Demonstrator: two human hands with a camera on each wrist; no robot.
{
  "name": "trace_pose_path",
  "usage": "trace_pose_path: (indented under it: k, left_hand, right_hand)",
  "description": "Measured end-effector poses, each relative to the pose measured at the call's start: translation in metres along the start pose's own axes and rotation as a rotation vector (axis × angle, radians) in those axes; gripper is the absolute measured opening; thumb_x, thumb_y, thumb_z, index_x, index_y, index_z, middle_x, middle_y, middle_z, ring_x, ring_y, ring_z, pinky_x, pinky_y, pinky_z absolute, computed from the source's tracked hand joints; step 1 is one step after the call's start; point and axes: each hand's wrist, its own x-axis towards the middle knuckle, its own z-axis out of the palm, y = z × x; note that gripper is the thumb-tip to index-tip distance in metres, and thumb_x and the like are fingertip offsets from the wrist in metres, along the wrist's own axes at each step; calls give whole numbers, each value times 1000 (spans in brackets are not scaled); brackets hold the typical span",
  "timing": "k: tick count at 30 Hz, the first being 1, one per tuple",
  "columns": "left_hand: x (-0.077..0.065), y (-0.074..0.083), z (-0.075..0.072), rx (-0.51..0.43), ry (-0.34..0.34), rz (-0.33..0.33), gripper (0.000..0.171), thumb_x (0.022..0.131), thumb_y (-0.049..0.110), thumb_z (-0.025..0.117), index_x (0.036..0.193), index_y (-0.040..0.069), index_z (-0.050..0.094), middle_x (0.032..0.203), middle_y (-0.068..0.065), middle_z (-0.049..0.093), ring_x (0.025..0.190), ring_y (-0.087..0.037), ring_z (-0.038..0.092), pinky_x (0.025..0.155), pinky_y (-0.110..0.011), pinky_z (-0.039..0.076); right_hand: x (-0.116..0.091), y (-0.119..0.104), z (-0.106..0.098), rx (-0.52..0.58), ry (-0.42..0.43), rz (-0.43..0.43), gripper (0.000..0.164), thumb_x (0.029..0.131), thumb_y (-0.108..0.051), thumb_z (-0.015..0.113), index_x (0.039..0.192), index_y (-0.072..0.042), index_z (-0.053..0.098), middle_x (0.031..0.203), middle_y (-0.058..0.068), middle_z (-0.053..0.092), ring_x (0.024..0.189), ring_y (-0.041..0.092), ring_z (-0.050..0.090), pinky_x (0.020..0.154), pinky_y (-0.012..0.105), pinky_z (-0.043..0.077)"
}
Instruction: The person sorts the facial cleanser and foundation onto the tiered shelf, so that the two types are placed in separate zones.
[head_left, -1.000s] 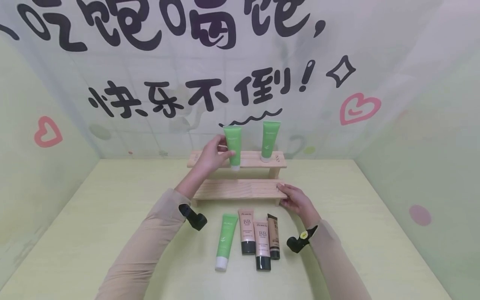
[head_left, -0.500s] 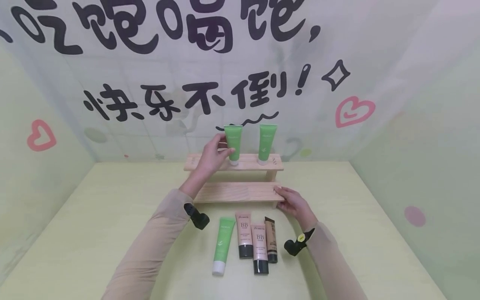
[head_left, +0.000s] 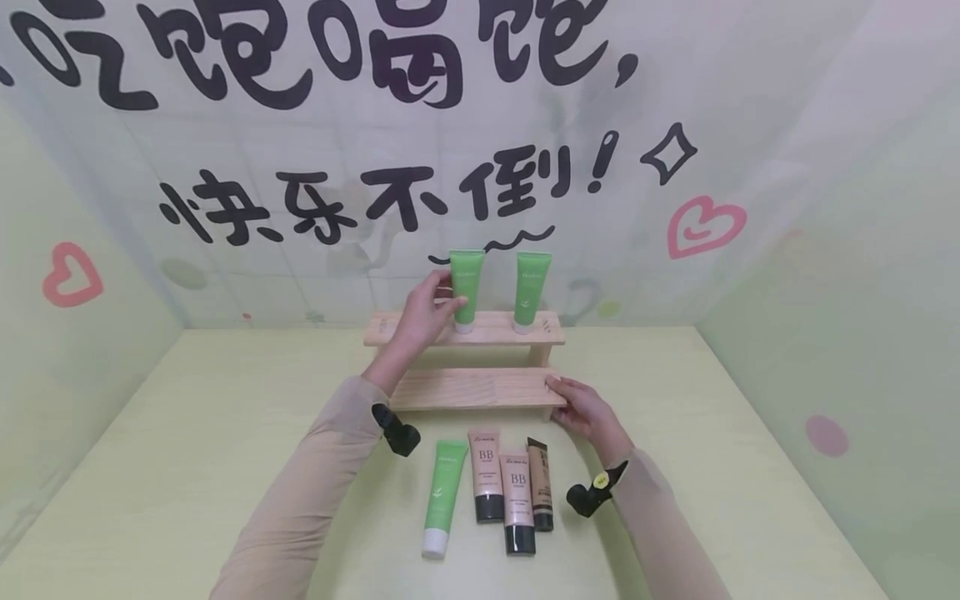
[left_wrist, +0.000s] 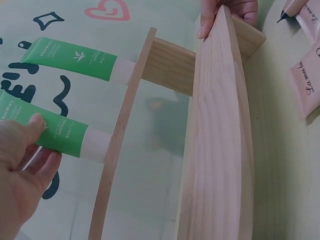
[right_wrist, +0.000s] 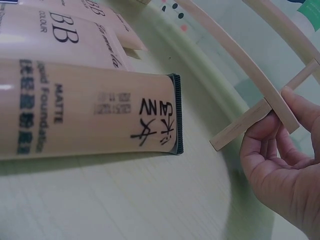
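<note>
My left hand pinches a green squeeze tube between thumb and fingers. The tube stands cap down on the upper tier of a two-tier wooden stand, its white cap meeting the board in the left wrist view. A matching green tube stands to its right on the same tier. With thumb on top and fingers beneath, my right hand grips the right end of the lower board, also seen in the right wrist view. Part of the held tube's back edge is hidden by the left fingers.
In front of the stand lie a third green tube, two pink BB cream tubes and a tan liquid foundation tube. A printed wall rises behind the stand, with side walls left and right.
The left hand has lowered the green tube until its cap stands on the upper tier. My right hand keeps its grip on the lower board. The head view has shifted slightly.
</note>
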Motion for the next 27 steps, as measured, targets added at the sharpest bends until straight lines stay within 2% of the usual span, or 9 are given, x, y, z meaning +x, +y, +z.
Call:
trace_pose_path:
  k: [8, 13, 20, 27]
  left_hand:
    - [1, 0, -4, 58, -30, -3, 47, 87, 16, 59, 130, 5, 41, 127, -15, 52, 117, -27, 53, 99, -35, 46]
    - [0, -1, -5, 61, -40, -22, 49, 87, 16, 60, 130, 5, 40, 129, -14, 51, 119, -27, 51, 102, -35, 44]
    - [-9, -7, -12, 5, -56, -82, 52, 86, 17, 62, 132, 6, 39, 131, -13, 49, 121, -27, 49, 100, -36, 45]
    - [-20, -10, -22, 58, -90, -146, 54, 86, 21, 62, 133, 9, 38, 134, -10, 47, 121, -26, 49, 97, -36, 47]
  right_hand:
    - [-2, -2, 2, 4, -17, 1, 57, 94, -24, 48, 140, 3, 25, 82, -6, 61, 71, 3, 55, 61, 13, 43]
    - [-1, -1, 2, 4, -1, 8, 57, 94, -23, 48, 139, 3, 26, 81, -6, 61, 70, 3, 54, 60, 13, 43]
    - [-2, 0, 1, 44, -9, 16, 57, 94, -22, 49, 140, 2, 25, 82, -6, 62, 73, 4, 57, 61, 13, 44]
    - [-2, -1, 1, 35, -19, 8, 58, 94, -23, 48, 141, 2, 23, 84, -6, 61, 74, 3, 57, 63, 13, 44]
